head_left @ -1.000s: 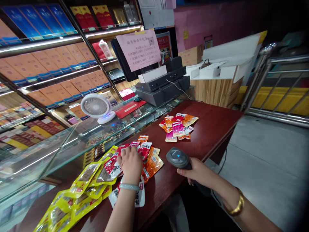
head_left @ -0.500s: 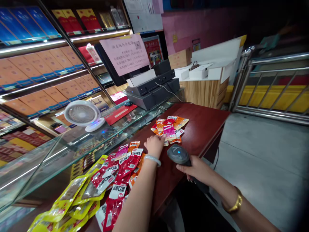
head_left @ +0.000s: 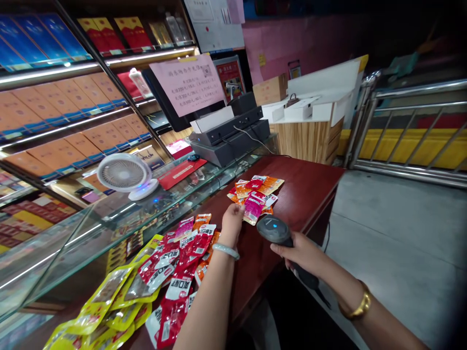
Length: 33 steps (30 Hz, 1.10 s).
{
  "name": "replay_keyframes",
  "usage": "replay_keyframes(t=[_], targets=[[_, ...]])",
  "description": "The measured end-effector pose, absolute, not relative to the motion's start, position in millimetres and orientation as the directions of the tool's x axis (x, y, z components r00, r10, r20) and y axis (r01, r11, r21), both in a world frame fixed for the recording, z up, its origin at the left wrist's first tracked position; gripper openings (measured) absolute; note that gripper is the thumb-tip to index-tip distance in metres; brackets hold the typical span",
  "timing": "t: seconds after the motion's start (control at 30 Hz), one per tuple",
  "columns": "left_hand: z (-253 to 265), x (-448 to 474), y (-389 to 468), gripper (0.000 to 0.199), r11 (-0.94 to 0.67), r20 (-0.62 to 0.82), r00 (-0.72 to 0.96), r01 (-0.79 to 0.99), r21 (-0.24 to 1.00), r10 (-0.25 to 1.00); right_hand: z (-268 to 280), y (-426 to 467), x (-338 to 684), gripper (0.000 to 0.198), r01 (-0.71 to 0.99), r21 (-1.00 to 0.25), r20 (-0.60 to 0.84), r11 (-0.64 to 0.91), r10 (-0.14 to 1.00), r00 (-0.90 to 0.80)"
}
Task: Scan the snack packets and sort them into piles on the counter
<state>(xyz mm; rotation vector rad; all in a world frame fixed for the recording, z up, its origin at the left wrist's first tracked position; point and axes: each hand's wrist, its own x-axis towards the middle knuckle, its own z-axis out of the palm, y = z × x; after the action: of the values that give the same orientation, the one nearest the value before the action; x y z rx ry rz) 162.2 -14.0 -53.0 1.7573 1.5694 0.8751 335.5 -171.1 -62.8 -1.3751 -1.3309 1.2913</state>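
My left hand [head_left: 232, 222], with a pale bangle at its wrist, pinches the left edge of a magenta snack packet [head_left: 254, 206]. That packet lies against a small pile of orange and red snack packets [head_left: 272, 183] on the dark red wooden table [head_left: 310, 177]. In my right hand [head_left: 301, 253] is a dark handheld barcode scanner [head_left: 274, 228], fingers wrapped round its grip and a blue light lit on top. Its head points towards the magenta packet without touching it. Left of my left forearm lies a larger heap of red packets [head_left: 193, 248] and yellow-edged packets [head_left: 105, 291].
A glass display counter [head_left: 120, 218] runs along the left, carrying a white fan [head_left: 126, 174], a red envelope-like sheet [head_left: 182, 173] and a black cash drawer [head_left: 226, 146]. Behind it stands a monitor with a pink paper sign [head_left: 188, 85]. A metal railing [head_left: 412, 131] is at right.
My left hand has drawn the magenta packet slightly nearer, off the pile's front. The scanner in my right hand has shifted a little to the right.
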Motion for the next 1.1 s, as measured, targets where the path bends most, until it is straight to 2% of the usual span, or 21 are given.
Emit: replay_keyframes(t=[0.27,0.37,0.5,0.63,0.73,0.87,1.0,1.1], targets=[[-50,125,-42,0.026,-0.172,0.166,0.049,0.384,0.907,0.985,-51,-176,310,0.038,0.118,-0.989,-0.109,-0.09,0.981,-0.163],[-50,112,-51,0.025,-0.179,0.185,0.019,0.373,0.91,0.983,-49,-178,299,0.039,0.123,-0.989,-0.103,-0.081,0.977,-0.187],[-48,88,-62,0.028,-0.099,0.144,-0.068,0.445,0.89,0.987,-48,-178,284,0.04,0.125,-0.988,-0.116,-0.09,0.969,-0.22],[-35,45,-72,0.031,0.043,0.121,-0.212,0.638,0.769,0.97,-52,-174,266,0.039,0.109,-0.991,-0.108,-0.078,0.949,-0.297],[-21,5,-80,0.032,0.214,0.139,-0.369,0.762,0.611,0.919,-56,-172,254,0.038,0.09,-0.993,-0.098,-0.071,0.932,-0.349],[-14,-34,-92,0.042,0.433,0.179,-0.53,0.811,0.394,0.829,-58,-171,246,0.035,0.066,-0.994,-0.104,-0.085,0.919,-0.38],[-12,-29,-100,0.05,0.405,0.37,-0.513,0.852,0.332,0.774,-60,-170,246,0.034,0.084,-0.994,-0.1,-0.075,0.927,-0.362],[-9,-2,-98,0.047,0.298,0.397,-0.408,0.903,0.31,0.822,-61,-167,252,0.036,0.075,-0.995,-0.093,-0.072,0.937,-0.337]])
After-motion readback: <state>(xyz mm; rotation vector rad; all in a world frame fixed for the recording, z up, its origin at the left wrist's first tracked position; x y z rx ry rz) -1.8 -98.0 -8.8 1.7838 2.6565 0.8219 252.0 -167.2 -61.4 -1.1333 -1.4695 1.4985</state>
